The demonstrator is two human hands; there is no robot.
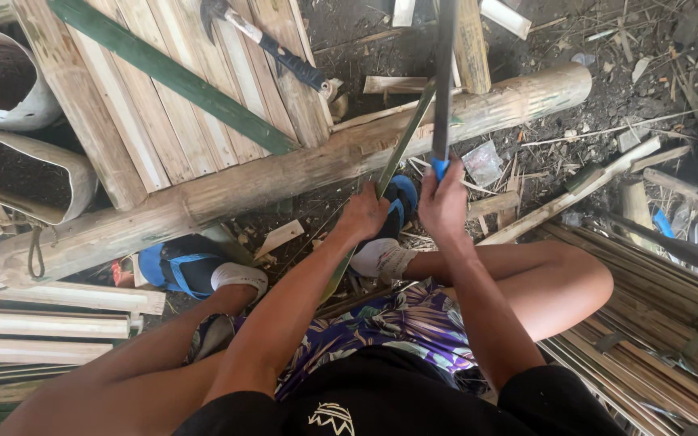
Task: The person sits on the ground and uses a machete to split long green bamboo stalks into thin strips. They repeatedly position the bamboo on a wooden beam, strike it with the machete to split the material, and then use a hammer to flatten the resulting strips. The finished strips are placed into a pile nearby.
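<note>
Gripping a thin green bamboo strip (404,137), the left hand (363,214) is closed tight around its lower part; the strip runs up and to the right from that fist and crosses the thick bamboo pole (300,169) lying just above the knuckles. Well above and to the left of this hand rest flat split bamboo slats (163,121), with a hammer (272,44) lying on them. Below the left hand, blue sandals (179,266) show on white-socked feet. Just to its right, the right hand (443,202) is clenched around the blue handle of a long dark blade (444,73), which stands up from the fist, close beside the strip. Further right lies a bundle of thin bamboo splints (656,315).
</note>
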